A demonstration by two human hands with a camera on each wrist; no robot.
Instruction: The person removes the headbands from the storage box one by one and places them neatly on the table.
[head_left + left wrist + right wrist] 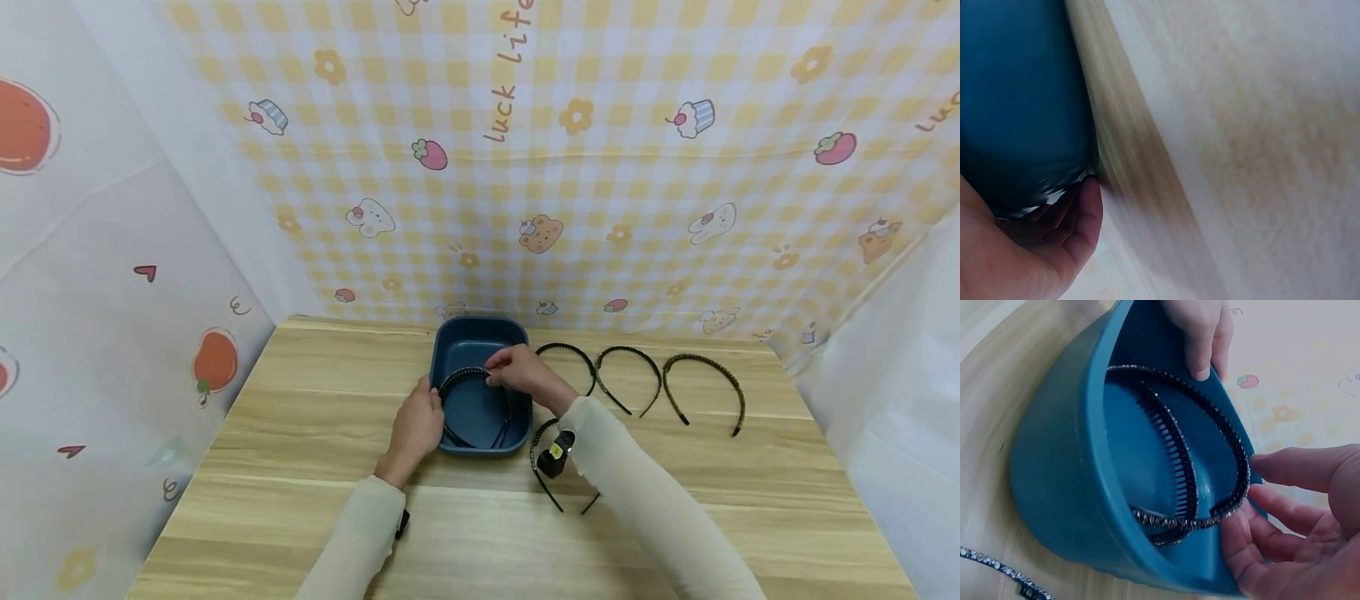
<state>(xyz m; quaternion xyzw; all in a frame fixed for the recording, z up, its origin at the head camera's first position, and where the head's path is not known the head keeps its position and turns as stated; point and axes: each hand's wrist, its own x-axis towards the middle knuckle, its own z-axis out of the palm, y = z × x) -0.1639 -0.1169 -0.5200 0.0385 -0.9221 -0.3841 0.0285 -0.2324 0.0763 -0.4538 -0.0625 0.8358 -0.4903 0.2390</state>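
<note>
A dark blue plastic bin (480, 320) stands on the wooden table near the back wall. My left hand (417, 421) grips its left rim, the thumb over the inside and the fingers outside. Over the bin, my right hand (528, 375) pinches a black headband (1235, 434) with glittery beading and inner teeth between thumb and fingertips. That headband overlaps a second toothed headband (1179, 450) lower in the bin. Only the left hand's fingers beneath the blue wall show in the left wrist view.
To the right of the bin, three headbands lie in a row: a black one (566, 347), another black one (628, 349) and a gold-brown one (701, 358). One more headband (536, 467) lies nearer the front, partly under my right wrist. A patterned cloth wall (480, 192) rises behind the table.
</note>
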